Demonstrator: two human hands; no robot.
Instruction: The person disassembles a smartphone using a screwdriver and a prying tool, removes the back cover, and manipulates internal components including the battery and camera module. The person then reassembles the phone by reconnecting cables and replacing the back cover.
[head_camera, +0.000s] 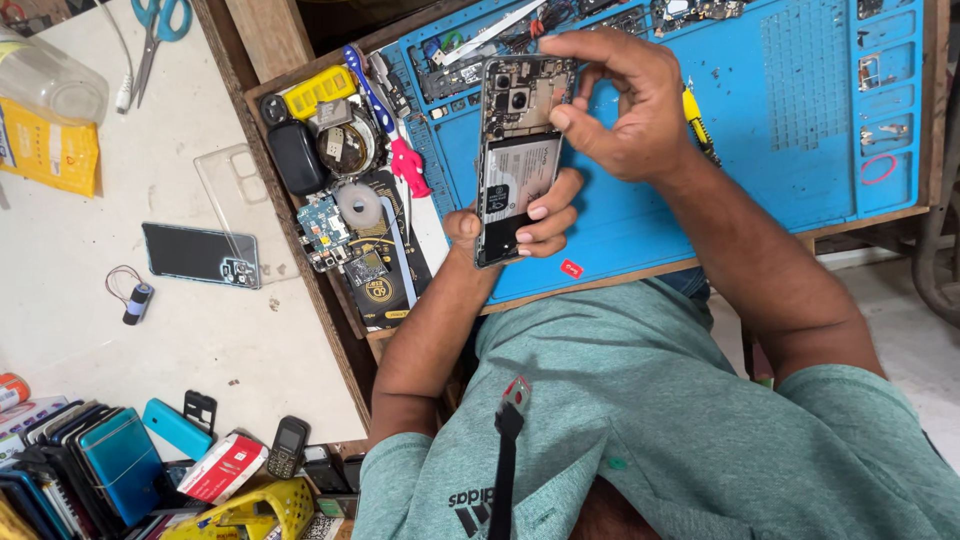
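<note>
An opened phone (515, 160) with its back cover off shows its battery and circuit board. It is held upright over a blue repair mat (780, 130). My left hand (530, 222) grips the phone's lower end, thumb on one side and fingers on the other. My right hand (625, 105) is at the phone's upper end, thumb and fingertips pinching at the top edge near the camera module. Whether something small sits between those fingers is hidden.
Left of the mat lie a yellow part (320, 90), a black pouch (297, 157), a pink tool (408, 165) and a small circuit board (325, 225). A dark phone panel (200, 253), scissors (160, 20) and stacked phones (100, 470) sit on the white table. A yellow-handled screwdriver (697, 120) lies by my right wrist.
</note>
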